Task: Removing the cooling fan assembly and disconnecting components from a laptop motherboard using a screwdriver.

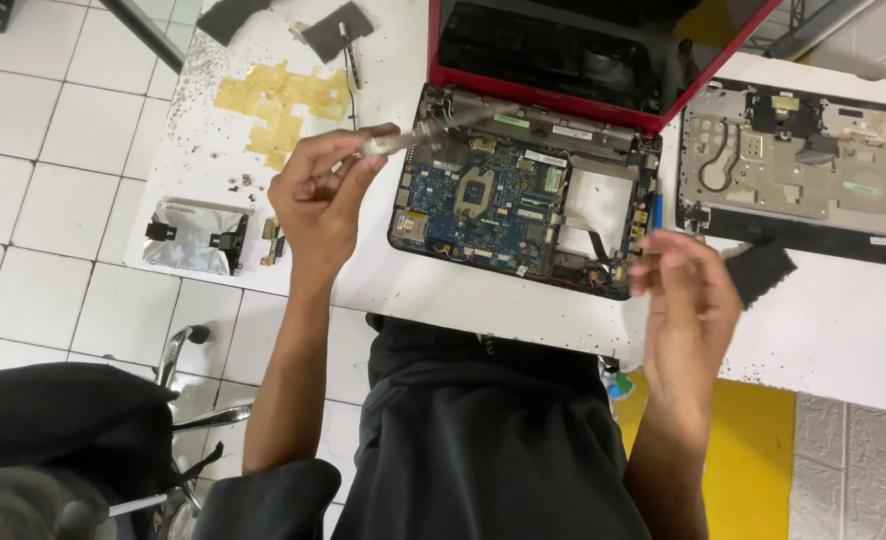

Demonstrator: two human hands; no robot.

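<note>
Screwdriver (413,135) pinched in left hand (318,195) should stay vertical over board (508,200); right hand (688,300) hovers, fingers loosely curled, empty.

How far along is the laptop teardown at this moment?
Done: the laptop lies open with its blue motherboard exposed, and the removed cover panel sits to its right. A silver part and small screws lie off to the left. In hand: the left hand holds a blurred metal tool above the board; the right hand hovers nearby. Left: the motherboard remains seated.
</note>
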